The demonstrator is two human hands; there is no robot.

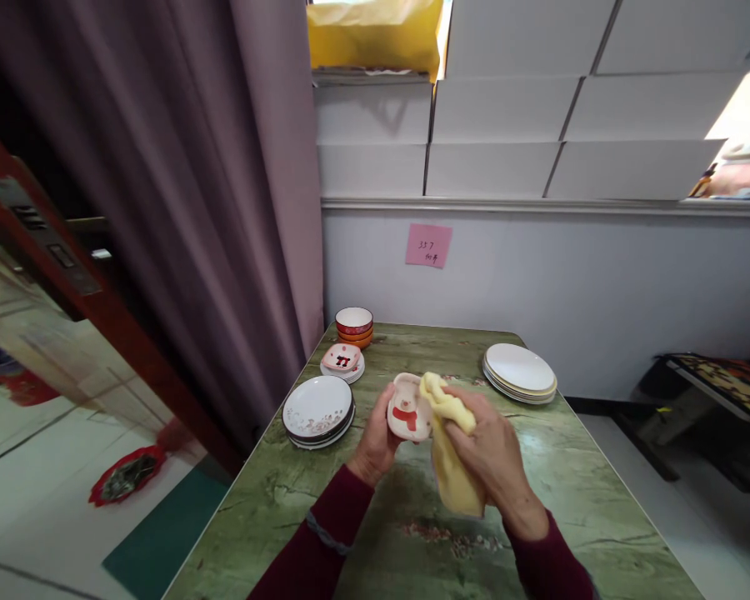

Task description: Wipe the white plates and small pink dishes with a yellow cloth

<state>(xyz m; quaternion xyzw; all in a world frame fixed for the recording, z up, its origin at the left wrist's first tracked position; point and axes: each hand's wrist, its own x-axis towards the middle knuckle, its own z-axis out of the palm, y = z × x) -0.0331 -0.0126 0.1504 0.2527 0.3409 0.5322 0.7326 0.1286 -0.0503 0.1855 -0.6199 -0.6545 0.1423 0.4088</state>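
Observation:
My left hand (376, 440) grips a small bear-shaped dish (406, 408) by its left side, its inner face with a red scarf design turned toward me. A yellow cloth (453, 467) is bunched in my right hand (491, 454), and its upper end meets the dish's right edge. The cloth's lower part hangs down over the table. Both hands are above the middle of the green table (375, 542). Some fingertips of the left hand are hidden behind the dish.
On the table's left are stacked plates (317, 407), a square patterned dish (341, 357) on small plates, and stacked bowls (353, 320). More white plates (520, 368) are piled at the right. A pink note (428, 245) is on the wall; a curtain (275, 167) hangs left.

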